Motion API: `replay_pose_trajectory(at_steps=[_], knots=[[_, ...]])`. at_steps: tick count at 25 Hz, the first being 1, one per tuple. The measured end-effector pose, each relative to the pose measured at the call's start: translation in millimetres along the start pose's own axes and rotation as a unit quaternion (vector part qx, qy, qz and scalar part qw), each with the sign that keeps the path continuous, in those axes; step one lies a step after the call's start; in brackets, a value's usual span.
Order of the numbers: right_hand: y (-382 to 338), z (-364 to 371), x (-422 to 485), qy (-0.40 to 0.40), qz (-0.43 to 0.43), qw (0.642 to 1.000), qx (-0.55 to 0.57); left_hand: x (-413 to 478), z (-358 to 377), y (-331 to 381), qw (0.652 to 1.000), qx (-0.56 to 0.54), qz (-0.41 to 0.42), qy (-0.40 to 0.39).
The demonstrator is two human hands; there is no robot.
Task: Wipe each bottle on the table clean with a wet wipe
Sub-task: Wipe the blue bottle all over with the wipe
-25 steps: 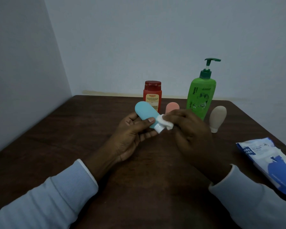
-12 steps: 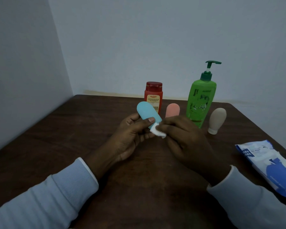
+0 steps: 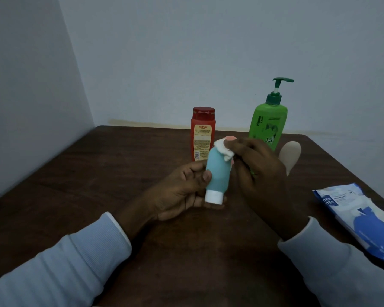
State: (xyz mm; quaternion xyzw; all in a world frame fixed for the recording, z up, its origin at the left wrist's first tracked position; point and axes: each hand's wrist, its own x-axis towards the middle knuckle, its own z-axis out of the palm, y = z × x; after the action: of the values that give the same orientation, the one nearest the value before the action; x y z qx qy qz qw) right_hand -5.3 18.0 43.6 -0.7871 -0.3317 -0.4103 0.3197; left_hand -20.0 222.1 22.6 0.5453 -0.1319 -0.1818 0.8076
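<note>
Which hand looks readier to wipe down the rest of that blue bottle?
Right, probably. The right hand pinches the wet wipe against the rounded end of the blue bottle, while the left hand is busy gripping that bottle.

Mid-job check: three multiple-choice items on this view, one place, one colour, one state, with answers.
1. Where on the table is the wipes pack? A. left B. right C. far middle
2. What colour is the blue bottle's cap? A. red B. white C. green
3. The blue bottle is: A. lying flat B. standing untouched C. held in the left hand, cap down

Answers: 1B, it lies by the right edge. 2B, it shows white. 3C, the left hand grips it; the right hand presses the wipe on its top.
</note>
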Motion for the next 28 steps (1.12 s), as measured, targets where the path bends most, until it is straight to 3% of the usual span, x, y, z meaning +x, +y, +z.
replay_pose_trajectory(at_steps=[3, 14, 18, 22, 25, 28], knots=[[3.6, 6.1, -2.6, -0.046, -0.014, 0.999, 0.006, 0.9, -2.6, -7.8, 1.0, 0.016, 0.003, -0.026], [-12.6, -3.6, -6.9, -0.119, -0.087, 0.984, 0.098, 2.2, 2.6, 7.2, 0.993, -0.047, 0.068, 0.085], [-8.4, -4.8, -5.3, -0.055, -0.037, 0.99, 0.128, 10.8, -12.6, 17.5, 0.982, -0.07, 0.084, 0.153], [2.6, 0.6, -3.7, -0.059, -0.015, 0.991, 0.118, 21.1, -36.4, 17.9, 0.956, -0.051, 0.095, 0.274], [-0.1, 4.0, -5.0, -0.075, -0.02, 0.99, 0.119, 23.3, -51.6, 18.6, 0.948, -0.004, 0.107, 0.299], [-2.9, 2.8, -4.7, -0.089, -0.017, 0.988, 0.122, 26.2, -69.8, 16.3, 0.924, 0.191, 0.127, 0.306]])
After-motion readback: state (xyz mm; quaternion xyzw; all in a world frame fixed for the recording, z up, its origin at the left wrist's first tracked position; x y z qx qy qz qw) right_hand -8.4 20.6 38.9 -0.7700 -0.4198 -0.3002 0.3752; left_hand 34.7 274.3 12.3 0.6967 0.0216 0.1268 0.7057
